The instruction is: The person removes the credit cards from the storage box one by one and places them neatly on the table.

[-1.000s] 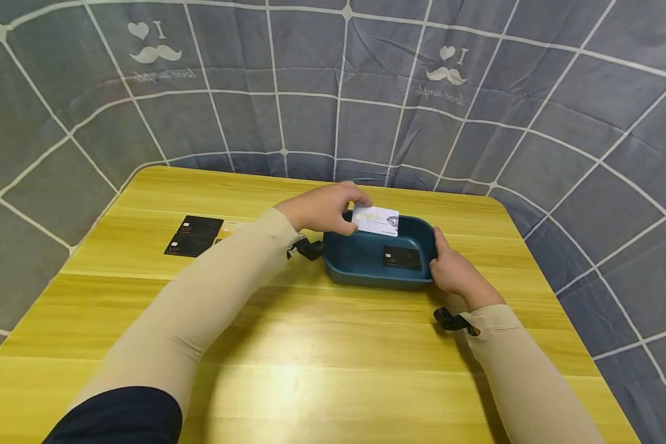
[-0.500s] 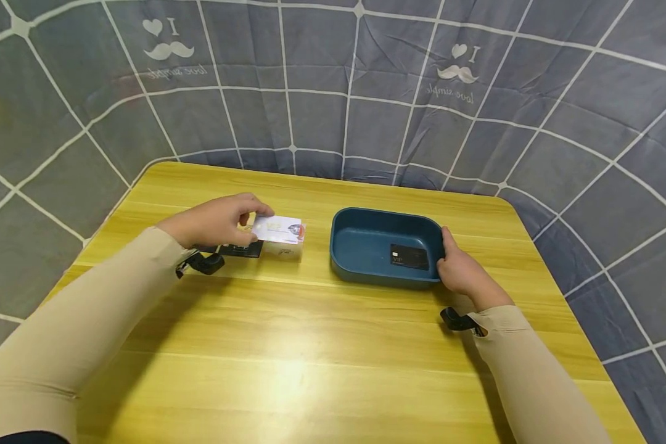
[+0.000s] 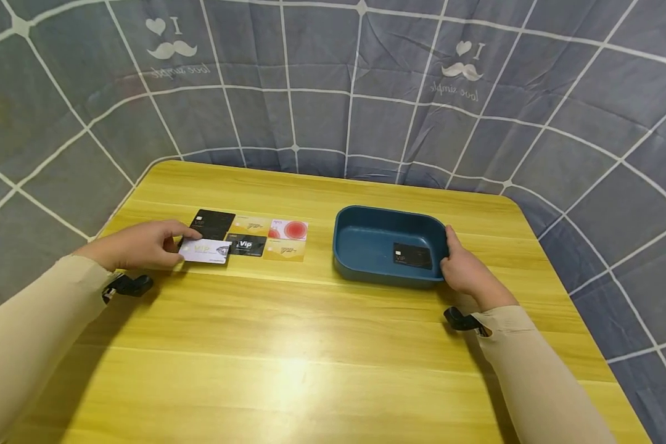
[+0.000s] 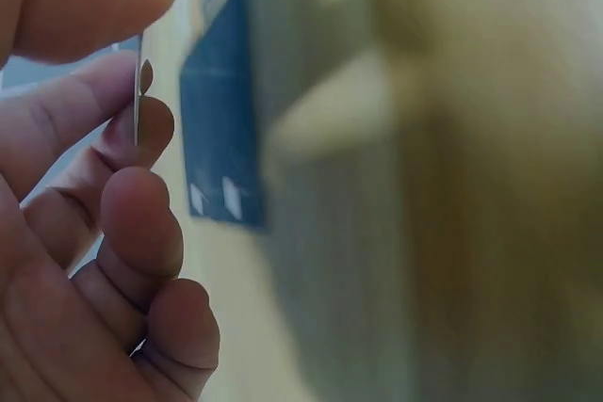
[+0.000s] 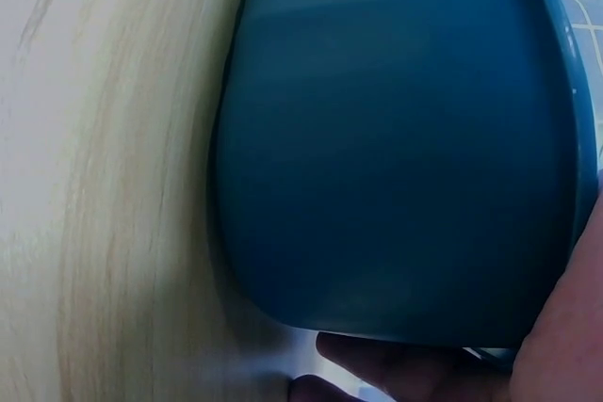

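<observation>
Pinches a white VIP card point(image 3: 205, 251) between thumb and fingers of the left hand point(image 3: 144, 245), well to the left of the blue box point(image 3: 385, 277), with the remaining fingers loosely bent. Holds it low over the surface point(image 3: 338, 345), printed side up; cannot tell from these views about contact with anything beneath. Grips the blue box by its right end with the right hand point(image 3: 468, 271), thumb and fingers close about the wall. Has one black card point(image 3: 412, 255) flat on the floor of the blue box, toward its right end. Has a close-set group of others flat to the left of the blue box: nearest to it, a red-and-white card point(image 3: 288, 230) behind a yellow card point(image 3: 285, 250); farther left, a second yellow card point(image 3: 252, 224) behind a dark Vip card point(image 3: 246, 245); farthest left, a black VIP card point(image 3: 216, 222) just behind the white one. Wears beige sleeves point(image 3: 50, 333). Faces a gray-blue curtain point(image 3: 316, 68) with white grid lines, beyond the blue box.
</observation>
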`<act>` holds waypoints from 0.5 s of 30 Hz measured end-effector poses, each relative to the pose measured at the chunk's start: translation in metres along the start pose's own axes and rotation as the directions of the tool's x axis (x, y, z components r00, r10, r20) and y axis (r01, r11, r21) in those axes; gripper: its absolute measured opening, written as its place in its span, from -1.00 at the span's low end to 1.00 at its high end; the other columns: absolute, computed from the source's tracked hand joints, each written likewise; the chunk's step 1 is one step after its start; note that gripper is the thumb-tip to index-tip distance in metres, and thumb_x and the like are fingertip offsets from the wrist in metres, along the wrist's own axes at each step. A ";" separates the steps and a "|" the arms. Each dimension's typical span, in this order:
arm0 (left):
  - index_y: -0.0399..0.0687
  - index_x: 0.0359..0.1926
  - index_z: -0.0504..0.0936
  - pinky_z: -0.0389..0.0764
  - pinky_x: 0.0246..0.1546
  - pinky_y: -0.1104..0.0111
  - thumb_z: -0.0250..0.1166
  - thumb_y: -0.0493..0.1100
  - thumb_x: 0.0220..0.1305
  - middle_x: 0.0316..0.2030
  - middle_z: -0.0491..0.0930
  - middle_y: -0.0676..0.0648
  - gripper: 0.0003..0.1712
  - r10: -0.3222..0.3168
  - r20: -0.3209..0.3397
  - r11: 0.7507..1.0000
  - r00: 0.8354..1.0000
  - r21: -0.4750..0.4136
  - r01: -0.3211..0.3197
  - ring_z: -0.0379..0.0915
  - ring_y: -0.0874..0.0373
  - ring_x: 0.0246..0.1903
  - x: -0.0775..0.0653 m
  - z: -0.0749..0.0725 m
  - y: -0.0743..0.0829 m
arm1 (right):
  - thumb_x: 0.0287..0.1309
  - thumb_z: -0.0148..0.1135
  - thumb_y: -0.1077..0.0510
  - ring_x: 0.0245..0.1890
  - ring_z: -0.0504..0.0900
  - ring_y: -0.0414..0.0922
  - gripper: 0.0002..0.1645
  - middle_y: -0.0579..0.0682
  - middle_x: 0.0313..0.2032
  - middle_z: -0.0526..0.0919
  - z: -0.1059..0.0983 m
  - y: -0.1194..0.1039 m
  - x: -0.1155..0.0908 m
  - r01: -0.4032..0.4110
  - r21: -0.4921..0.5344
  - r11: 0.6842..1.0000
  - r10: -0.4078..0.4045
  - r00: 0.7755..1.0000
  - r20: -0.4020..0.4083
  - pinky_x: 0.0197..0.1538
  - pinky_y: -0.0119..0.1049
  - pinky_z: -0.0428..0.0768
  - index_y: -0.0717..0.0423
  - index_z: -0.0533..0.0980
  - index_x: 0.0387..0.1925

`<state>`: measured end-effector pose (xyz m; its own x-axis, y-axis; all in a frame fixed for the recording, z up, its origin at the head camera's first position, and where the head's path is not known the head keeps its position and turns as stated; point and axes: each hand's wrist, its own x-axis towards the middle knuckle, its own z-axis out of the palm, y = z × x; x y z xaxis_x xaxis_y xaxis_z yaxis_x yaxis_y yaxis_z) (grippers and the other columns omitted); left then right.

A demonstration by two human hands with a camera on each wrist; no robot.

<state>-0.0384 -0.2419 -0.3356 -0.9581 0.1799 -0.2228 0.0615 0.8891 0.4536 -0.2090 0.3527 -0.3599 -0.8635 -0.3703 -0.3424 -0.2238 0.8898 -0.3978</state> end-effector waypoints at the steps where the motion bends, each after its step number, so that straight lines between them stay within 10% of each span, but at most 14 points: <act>1: -0.13 0.31 0.65 0.44 -0.30 0.37 0.45 -0.23 0.20 0.09 0.61 -0.18 -0.39 -0.011 0.003 1.000 1.000 -0.006 0.011 0.41 0.17 -0.32 -0.003 0.001 -0.004 | 0.55 -0.32 0.20 0.40 0.41 0.44 -0.09 0.56 0.51 0.14 0.000 0.000 0.000 0.001 -0.003 1.000 -0.001 1.000 -0.002 0.41 0.30 0.39 0.22 -0.55 0.64; 15: -0.21 0.32 0.63 0.39 -0.27 0.39 0.47 -0.27 0.22 0.17 0.60 -0.23 -0.39 -0.049 -0.005 0.998 0.999 -0.037 0.048 0.36 0.19 -0.29 -0.021 0.013 -0.029 | 0.54 -0.30 0.21 0.29 0.53 0.40 -0.09 0.57 0.51 0.14 -0.001 0.000 0.002 -0.004 -0.013 1.000 0.004 1.000 0.000 0.31 0.26 0.48 0.24 -0.53 0.65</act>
<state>-0.0164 -0.2655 -0.3554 -0.9614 0.1343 -0.2400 0.0047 0.8806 0.4739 -0.2107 0.3518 -0.3598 -0.8643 -0.3667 -0.3444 -0.2262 0.8948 -0.3850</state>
